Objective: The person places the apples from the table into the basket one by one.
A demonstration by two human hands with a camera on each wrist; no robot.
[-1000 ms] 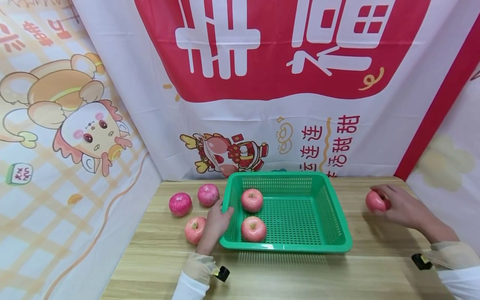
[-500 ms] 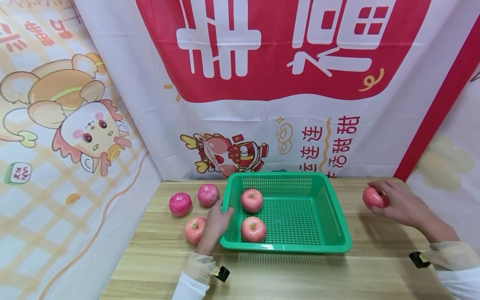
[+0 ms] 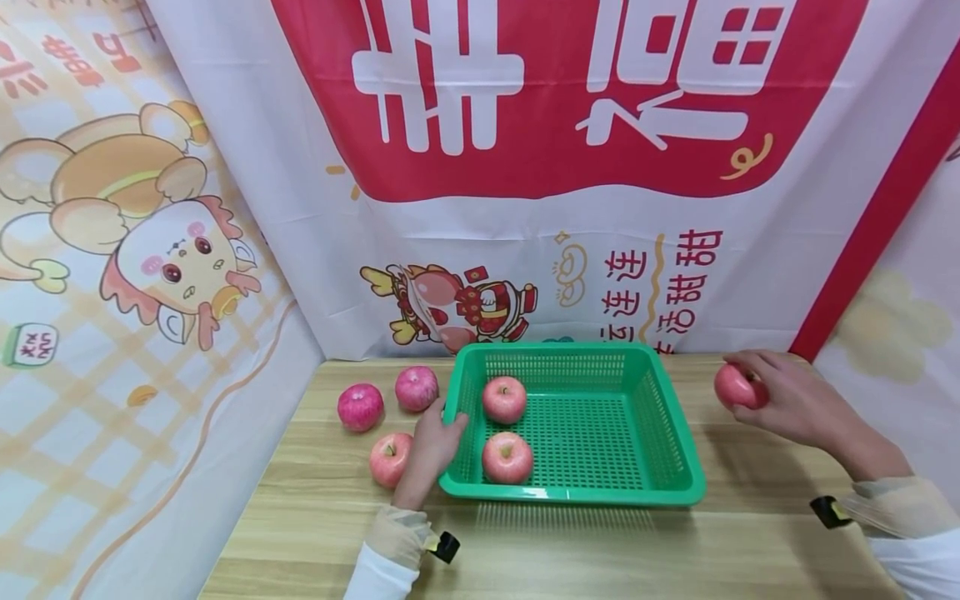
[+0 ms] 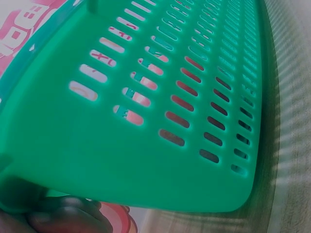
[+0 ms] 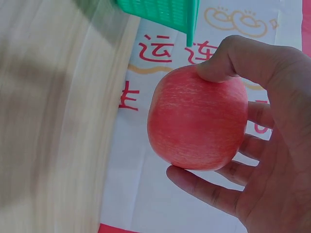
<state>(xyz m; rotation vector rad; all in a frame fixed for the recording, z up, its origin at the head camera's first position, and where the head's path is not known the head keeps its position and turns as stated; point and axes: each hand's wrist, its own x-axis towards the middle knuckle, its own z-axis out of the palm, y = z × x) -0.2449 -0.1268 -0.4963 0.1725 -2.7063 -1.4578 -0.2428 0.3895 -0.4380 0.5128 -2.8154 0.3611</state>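
Observation:
A red apple (image 5: 199, 121) is gripped in my right hand (image 3: 795, 398), thumb on one side and fingers curled round the other, above the table to the right of the basket. My left hand (image 3: 437, 442) holds the left rim of the green plastic basket (image 3: 678, 433), with the thumb over the edge. Inside the basket, on its left side, lie two apples, a far apple (image 3: 504, 400) and a near apple (image 3: 507, 458). In the left wrist view the slotted basket wall (image 4: 97, 145) fills most of the picture, with curled fingers (image 4: 68, 216) at its rim.
Left of the basket, two dark pink round fruits, one (image 3: 361, 407) and another (image 3: 417, 388), lie on the wooden table (image 3: 315, 517). A paler apple (image 3: 390, 460) sits beside my left wrist, partly covered. A printed cloth (image 3: 300, 275) hangs behind the table.
My right hand has moved left and slightly up with the apple, a little closer to the basket. The left hand stays on the rim, and the basket has not moved.

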